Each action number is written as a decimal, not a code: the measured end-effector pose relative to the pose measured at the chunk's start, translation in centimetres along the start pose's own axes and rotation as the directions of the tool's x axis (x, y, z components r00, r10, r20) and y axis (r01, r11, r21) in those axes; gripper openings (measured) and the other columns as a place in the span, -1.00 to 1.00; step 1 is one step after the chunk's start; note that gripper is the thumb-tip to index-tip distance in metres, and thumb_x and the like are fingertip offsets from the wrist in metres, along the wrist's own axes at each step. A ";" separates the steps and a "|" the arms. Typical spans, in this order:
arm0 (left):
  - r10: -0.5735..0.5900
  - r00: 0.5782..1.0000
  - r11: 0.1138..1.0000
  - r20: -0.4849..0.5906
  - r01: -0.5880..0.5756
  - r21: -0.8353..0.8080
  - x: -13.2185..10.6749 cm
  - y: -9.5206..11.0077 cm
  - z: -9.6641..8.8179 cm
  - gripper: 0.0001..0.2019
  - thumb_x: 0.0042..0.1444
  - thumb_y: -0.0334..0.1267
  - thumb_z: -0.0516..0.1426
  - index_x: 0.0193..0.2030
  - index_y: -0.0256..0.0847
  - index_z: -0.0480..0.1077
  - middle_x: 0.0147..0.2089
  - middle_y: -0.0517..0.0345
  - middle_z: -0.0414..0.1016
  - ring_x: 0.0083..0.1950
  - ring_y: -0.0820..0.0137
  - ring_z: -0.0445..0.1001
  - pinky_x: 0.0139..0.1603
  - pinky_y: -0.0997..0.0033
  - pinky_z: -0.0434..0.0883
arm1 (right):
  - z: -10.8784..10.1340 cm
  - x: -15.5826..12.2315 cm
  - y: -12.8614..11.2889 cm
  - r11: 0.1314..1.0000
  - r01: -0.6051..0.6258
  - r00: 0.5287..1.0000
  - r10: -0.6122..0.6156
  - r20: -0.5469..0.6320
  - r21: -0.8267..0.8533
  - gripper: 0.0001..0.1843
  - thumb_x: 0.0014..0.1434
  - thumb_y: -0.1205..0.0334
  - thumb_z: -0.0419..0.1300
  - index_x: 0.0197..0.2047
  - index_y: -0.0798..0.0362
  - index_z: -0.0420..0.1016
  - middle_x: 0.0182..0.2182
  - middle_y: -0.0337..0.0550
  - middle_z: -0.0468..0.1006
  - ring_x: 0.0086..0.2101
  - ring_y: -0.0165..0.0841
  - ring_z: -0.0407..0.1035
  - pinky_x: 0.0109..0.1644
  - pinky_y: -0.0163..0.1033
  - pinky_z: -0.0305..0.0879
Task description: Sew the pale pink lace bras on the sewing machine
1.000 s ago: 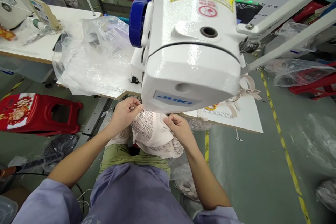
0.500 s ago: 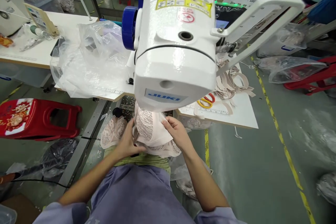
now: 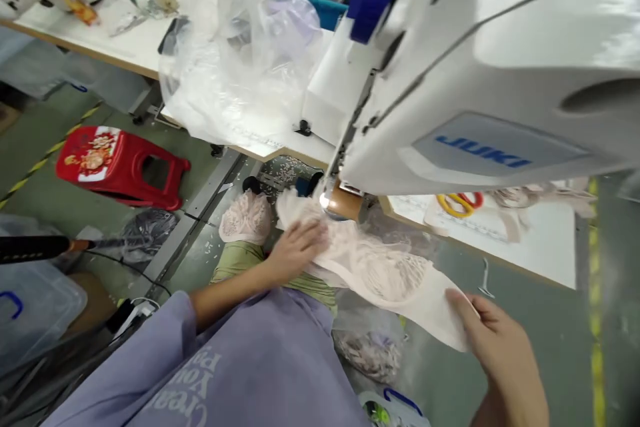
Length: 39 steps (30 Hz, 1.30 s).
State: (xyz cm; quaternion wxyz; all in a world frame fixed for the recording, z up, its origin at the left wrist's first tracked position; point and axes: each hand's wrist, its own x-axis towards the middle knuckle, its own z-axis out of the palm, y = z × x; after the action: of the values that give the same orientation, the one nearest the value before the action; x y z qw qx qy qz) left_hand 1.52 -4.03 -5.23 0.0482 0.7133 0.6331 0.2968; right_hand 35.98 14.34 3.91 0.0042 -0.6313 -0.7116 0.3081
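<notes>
A pale pink lace garment (image 3: 380, 273) stretches from under the white sewing machine head (image 3: 480, 80) out to the lower right. My left hand (image 3: 297, 250) lies on its left end near the machine's needle area, fingers bent over the cloth. My right hand (image 3: 493, 333) pinches the garment's far right edge and holds it away from the machine. Another pink lace piece (image 3: 246, 217) hangs by my knee, left of my left hand.
The white table (image 3: 545, 247) bears red and yellow scissors (image 3: 457, 202) and pink straps. A crumpled clear plastic bag (image 3: 240, 67) lies on the table's left part. A red stool (image 3: 123, 165) stands on the floor at left, with plastic bins (image 3: 35, 307) nearer me.
My head has moved closer and tilted. My right hand has drawn the garment out to the lower right, and my left hand has shifted onto its left end by the needle.
</notes>
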 end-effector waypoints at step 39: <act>-0.310 0.665 0.392 0.679 0.740 -0.546 -1.3 -2.6 -8.0 -0.63 0.29 0.09 0.10 -0.14 -0.23 0.39 -0.12 0.00 0.47 -0.09 0.26 0.45 -0.08 0.34 0.40 | 10.7 -7.6 -15.4 0.523 0.678 0.416 -0.852 0.317 0.517 -0.46 0.42 -0.06 0.06 -0.50 0.07 0.07 -0.55 -0.30 0.20 -0.50 -0.45 0.10 -0.39 -0.27 -0.06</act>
State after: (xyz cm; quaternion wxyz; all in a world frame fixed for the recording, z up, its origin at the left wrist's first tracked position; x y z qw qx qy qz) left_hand -4.63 -7.16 -0.29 0.6056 0.4115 0.5970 0.3278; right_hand 19.45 2.66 4.95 0.0460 -0.1061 -0.8335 0.5402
